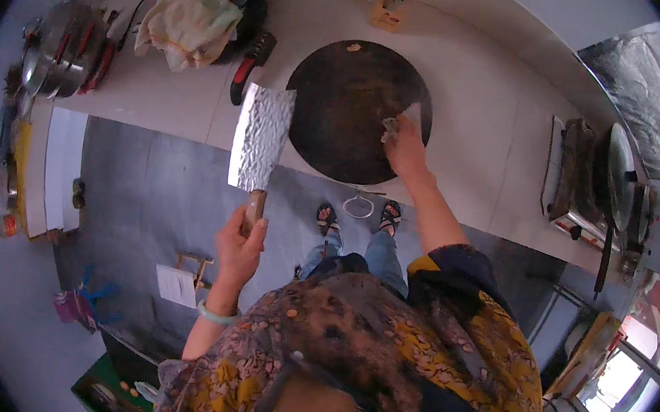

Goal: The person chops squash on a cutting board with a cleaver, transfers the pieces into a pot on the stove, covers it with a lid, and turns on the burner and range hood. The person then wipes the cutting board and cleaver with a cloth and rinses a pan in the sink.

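My left hand grips the wooden handle of a cleaver, its broad hammered steel blade pointing up and away from me, in front of the counter edge. On the counter lies a large round dark board, its surface brownish in the middle. My right hand is over the right part of the board, fingers closed around a crumpled whitish tissue or cloth. A small pale scrap sits near the board's far rim.
A red-and-black handled object lies left of the board, beside a draped cloth. Metal pots stand far left. To the right are a gas stove and a lidded pan. A ring hangs at the counter front.
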